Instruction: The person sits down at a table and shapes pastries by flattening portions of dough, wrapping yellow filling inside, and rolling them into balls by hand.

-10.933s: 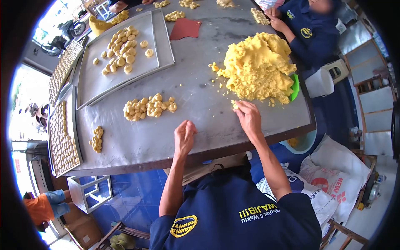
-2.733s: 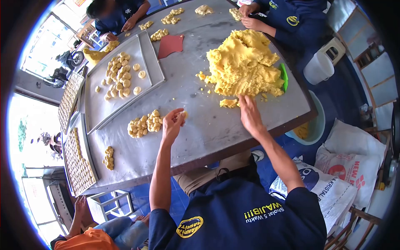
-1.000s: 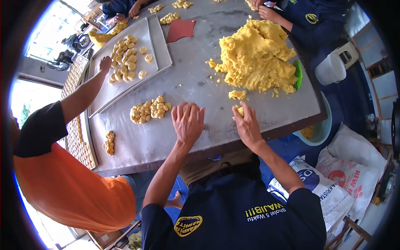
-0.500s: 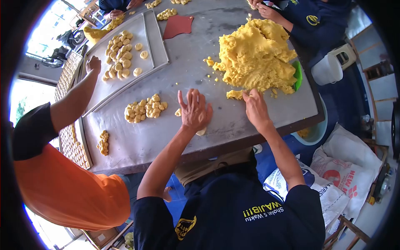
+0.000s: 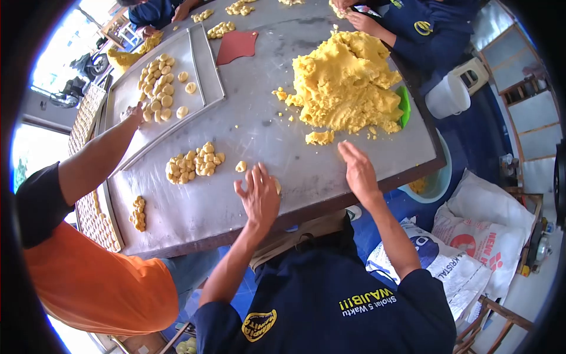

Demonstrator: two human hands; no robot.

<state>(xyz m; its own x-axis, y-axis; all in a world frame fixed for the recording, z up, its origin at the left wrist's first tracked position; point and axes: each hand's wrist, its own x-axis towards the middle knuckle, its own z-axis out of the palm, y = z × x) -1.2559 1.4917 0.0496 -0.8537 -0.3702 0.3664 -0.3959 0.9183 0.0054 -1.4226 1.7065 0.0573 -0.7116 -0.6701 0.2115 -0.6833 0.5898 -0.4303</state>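
- Far left: the lower side tray (image 5: 122, 233) was mostly covered with small rounds (image 5: 97, 218); that batch looked shaped.
- Co-worker's hand (image 5: 132, 112) was at the large metal tray (image 5: 132, 138), beside heaped finished-looking balls (image 5: 158, 85); three lay apart from the heap.
- Small yellowish cluster (image 5: 138, 213) sat on the worktop (image 5: 265, 106), below that tray.
- Larger cluster of pale dough pieces (image 5: 194, 163) remained, probably unfilled; one loose piece (image 5: 241, 167) lay between it and the left hand.
- Left hand (image 5: 260, 197): palm down, fingers spread; a pale dough piece (image 5: 277, 186) showed at its right edge, apparently being flattened.
- Small yellow lump (image 5: 319, 138) lay in front of the big mound.
- Big yellow mound (image 5: 348, 82) was unportioned, so plenty seemed left; green scraper (image 5: 404, 106) at its right side.
- Right hand (image 5: 359, 174): fingers extended, close together, near the lump; no held piece visible, fingertips blurred.
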